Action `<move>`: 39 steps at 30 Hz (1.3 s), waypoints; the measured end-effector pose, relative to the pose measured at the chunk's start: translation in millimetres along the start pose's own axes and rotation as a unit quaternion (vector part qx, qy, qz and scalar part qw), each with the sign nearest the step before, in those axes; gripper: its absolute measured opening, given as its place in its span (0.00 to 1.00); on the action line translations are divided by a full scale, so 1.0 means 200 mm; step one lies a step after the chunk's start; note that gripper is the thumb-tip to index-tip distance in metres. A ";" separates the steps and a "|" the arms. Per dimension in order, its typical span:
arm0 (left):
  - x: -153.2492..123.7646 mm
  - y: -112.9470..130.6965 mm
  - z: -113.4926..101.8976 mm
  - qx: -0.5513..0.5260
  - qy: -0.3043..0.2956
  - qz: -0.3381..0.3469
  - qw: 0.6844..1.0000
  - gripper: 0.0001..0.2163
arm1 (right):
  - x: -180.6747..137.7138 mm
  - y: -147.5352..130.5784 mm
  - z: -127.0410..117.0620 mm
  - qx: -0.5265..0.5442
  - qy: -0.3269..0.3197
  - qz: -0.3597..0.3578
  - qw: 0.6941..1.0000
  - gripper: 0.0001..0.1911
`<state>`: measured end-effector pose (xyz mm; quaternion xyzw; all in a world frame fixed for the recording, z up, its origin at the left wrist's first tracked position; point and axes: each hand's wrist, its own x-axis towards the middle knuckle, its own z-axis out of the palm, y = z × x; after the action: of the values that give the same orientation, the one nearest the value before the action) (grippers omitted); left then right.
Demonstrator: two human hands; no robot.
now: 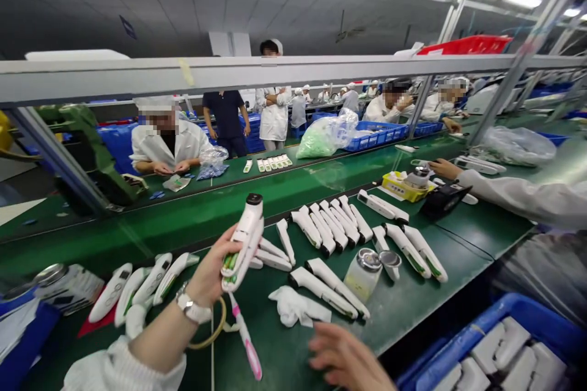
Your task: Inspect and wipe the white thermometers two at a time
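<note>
Text: none legible | blue crate [384, 136], hanging sign [127, 27]: markings too small

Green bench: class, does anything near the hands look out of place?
The pink stick, possibly a toothbrush handle, lying near the left hand: it looks unlike the white devices around it. The crumpled white cloth also looks untidy.

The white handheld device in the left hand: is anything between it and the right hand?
Nothing visible seems to block the way. The crumpled white wipe appears between the white handheld device and the right hand, but it lies on the green table, lower than the device raised in the left hand.
</note>
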<state>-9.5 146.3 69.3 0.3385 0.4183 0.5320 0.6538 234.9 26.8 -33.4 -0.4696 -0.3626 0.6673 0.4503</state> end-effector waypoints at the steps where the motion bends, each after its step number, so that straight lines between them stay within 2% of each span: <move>1: -0.13 -0.05 0.00 -0.038 -0.030 -0.020 0.999 0.28 | 0.03 0.03 0.14 0.064 -0.063 0.012 0.996 0.32; 3: -0.35 -0.16 -0.03 -0.115 -0.082 -0.077 0.987 0.31 | 0.09 0.09 0.39 0.189 -0.165 0.014 0.968 0.33; 5: -0.53 -0.27 -0.07 -0.180 -0.120 -0.096 0.972 0.33 | 0.10 0.12 0.55 0.271 -0.229 -0.001 0.935 0.31; 7: -0.65 -0.37 -0.12 -0.216 -0.139 -0.107 0.961 0.32 | 0.08 0.12 0.60 0.298 -0.281 0.012 0.912 0.31; 9: -0.73 -0.42 -0.14 -0.223 -0.160 -0.129 0.953 0.32 | 0.03 0.11 0.58 0.296 -0.307 0.038 0.904 0.30; 11: -0.78 -0.46 -0.16 -0.191 -0.177 -0.152 0.953 0.34 | -0.03 0.11 0.55 0.305 -0.263 0.041 0.915 0.27; 13: -0.80 -0.49 -0.16 -0.105 -0.158 -0.156 0.969 0.37 | -0.06 0.13 0.53 0.329 -0.176 0.048 0.926 0.21; 16: -0.79 -0.56 -0.12 0.101 -0.076 -0.095 0.987 0.38 | -0.07 0.18 0.52 0.373 -0.046 0.113 0.920 0.18; 18: -0.76 -0.61 -0.07 0.209 -0.051 -0.038 0.976 0.39 | -0.06 0.20 0.51 0.379 -0.006 0.138 0.915 0.19; 20: -0.73 -0.63 -0.01 0.258 -0.056 -0.011 0.964 0.41 | -0.06 0.20 0.50 0.359 0.012 0.110 0.927 0.18; 22: -0.71 -0.64 0.04 0.255 -0.057 -0.005 0.965 0.41 | -0.05 0.18 0.50 0.327 0.022 0.064 0.942 0.18; 24: -0.68 -0.63 0.06 0.225 -0.029 -0.002 0.974 0.37 | -0.04 0.16 0.50 0.302 0.022 0.032 0.953 0.21; 26: -0.66 -0.63 0.07 0.195 0.012 0.007 0.981 0.33 | -0.02 0.14 0.50 0.300 0.015 0.018 0.954 0.20; 29: -0.63 -0.62 0.05 0.109 0.058 0.022 0.992 0.30 | 0.04 0.16 0.49 0.323 0.039 0.010 0.946 0.17; 32: -0.61 -0.61 0.02 0.003 0.094 -0.007 0.996 0.34 | 0.09 0.16 0.46 0.317 0.068 0.033 0.945 0.19; 35: -0.60 -0.59 -0.02 -0.028 0.126 -0.054 0.990 0.34 | 0.12 0.11 0.41 0.302 0.105 0.018 0.947 0.23; 37: -0.59 -0.58 -0.05 -0.054 0.137 -0.098 0.984 0.29 | 0.13 0.04 0.36 0.283 0.140 -0.070 0.946 0.25; 39: -0.58 -0.58 -0.07 -0.051 0.143 -0.132 0.980 0.28 | 0.13 0.00 0.32 0.206 0.166 -0.209 0.942 0.27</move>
<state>15.1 8.4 -17.4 0.1666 0.5207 0.5053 0.6678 169.1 47.1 -22.0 -0.3843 -0.2272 0.5313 0.7200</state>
